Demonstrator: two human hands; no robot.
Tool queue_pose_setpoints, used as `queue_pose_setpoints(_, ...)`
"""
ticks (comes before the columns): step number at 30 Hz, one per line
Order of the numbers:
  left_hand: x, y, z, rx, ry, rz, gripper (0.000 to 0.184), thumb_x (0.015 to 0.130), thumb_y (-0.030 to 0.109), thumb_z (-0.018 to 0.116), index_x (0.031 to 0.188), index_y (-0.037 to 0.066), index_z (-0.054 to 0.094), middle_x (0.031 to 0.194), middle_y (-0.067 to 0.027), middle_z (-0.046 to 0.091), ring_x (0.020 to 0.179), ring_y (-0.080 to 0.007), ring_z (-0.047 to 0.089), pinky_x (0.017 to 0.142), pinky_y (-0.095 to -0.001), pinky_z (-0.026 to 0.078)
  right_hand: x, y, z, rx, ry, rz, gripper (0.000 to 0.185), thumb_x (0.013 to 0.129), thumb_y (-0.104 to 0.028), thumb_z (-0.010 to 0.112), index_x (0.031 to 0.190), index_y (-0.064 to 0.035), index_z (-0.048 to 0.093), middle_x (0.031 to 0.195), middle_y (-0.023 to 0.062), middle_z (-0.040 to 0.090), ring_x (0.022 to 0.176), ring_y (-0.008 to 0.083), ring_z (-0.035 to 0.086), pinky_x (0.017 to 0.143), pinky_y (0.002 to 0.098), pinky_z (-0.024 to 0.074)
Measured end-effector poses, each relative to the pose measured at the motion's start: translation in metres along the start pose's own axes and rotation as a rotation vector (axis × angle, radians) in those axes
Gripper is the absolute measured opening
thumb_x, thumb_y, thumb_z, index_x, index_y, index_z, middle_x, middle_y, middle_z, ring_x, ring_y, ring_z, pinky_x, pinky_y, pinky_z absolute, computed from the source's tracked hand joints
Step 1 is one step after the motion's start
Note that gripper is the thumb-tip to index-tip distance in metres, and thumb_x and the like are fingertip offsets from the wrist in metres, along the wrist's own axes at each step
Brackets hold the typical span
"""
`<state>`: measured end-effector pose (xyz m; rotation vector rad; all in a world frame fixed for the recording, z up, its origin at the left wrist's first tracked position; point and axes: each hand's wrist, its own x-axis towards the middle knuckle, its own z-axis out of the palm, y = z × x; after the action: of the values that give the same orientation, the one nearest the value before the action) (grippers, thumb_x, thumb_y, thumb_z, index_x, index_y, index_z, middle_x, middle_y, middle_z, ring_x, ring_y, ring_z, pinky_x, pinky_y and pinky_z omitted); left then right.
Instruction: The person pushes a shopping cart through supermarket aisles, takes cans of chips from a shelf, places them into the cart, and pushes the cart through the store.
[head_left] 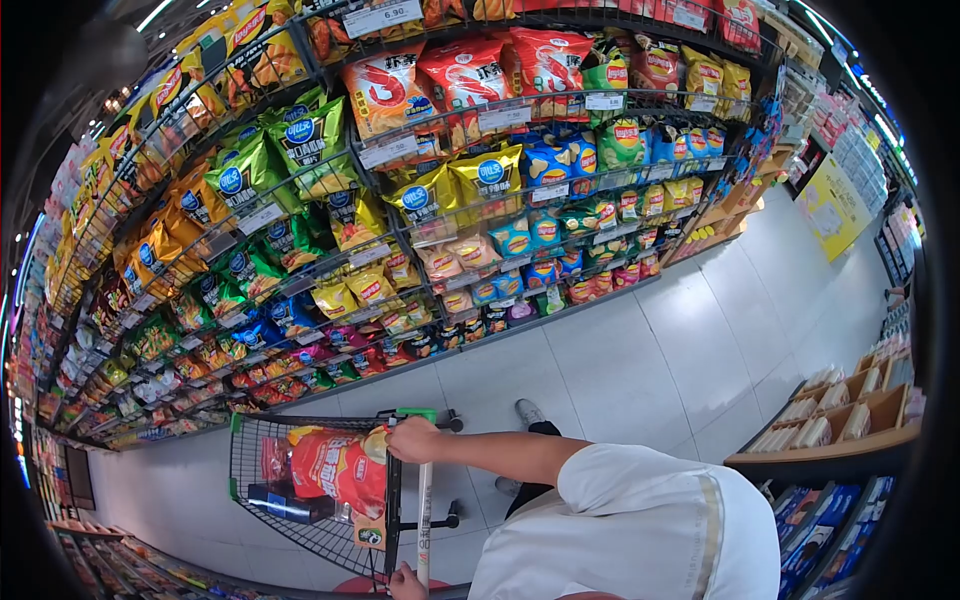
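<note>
A shopping cart [300, 535] with a black wire basket and green corners stands in the aisle. My left hand [415, 440] is closed round the cart at the green-cornered end of its handle bar [424, 510]. Near the other end of the bar, at the bottom of the view, my right hand [406, 583] shows only in part, and what its fingers grip is hard to make out. Inside the basket lie a large red bag [340, 472], a dark blue package [290, 503] and a small brown item [370, 532].
Tall wire shelves [400, 235] of colourful snack bags curve along the far side of the aisle. At the right stands a wooden display [850, 425] with boxed goods. A yellow sign [835, 208] is at the upper right, beyond the tiled floor [640, 340].
</note>
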<state>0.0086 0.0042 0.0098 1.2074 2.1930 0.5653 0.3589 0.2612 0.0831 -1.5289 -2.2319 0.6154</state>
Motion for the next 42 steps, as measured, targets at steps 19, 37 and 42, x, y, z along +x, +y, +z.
queue_pose_setpoints(19,0.005,-0.012,0.002,-0.023,0.001,-0.015,0.045,0.102,0.032,0.067,0.075,-0.005,0.065,0.065,-0.0113,0.066,0.057,-0.0186,0.056,0.058,-0.0382,0.046,0.000,0.000,0.003,-0.007,0.005,0.013,0.028,0.092,-0.027,0.063,0.080,-0.0036,0.073,0.075,0.0200,0.072,0.073,0.0404,0.072,0.069,0.0526,0.0585)
queue_pose_setpoints(37,-0.035,0.004,0.003,0.074,0.071,0.069,0.050,0.102,0.035,0.063,0.079,-0.009,0.068,0.067,-0.0191,0.067,0.060,-0.0297,0.060,0.062,-0.0458,0.047,-0.030,0.004,0.000,0.001,-0.058,0.035,0.023,0.087,-0.023,0.064,0.078,-0.0046,0.076,0.077,0.0186,0.073,0.075,0.0396,0.074,0.069,0.0508,0.0593)
queue_pose_setpoints(42,-0.065,0.020,0.004,0.304,-0.009,-0.085,0.048,0.099,0.044,0.062,0.100,-0.003,0.067,0.090,-0.0211,0.069,0.082,-0.0318,0.064,0.077,-0.0460,0.048,-0.056,0.014,-0.007,0.028,-0.082,-0.031,0.021,0.084,-0.022,0.066,0.076,-0.0055,0.076,0.075,0.0179,0.073,0.072,0.0387,0.074,0.065,0.0508,0.0591)
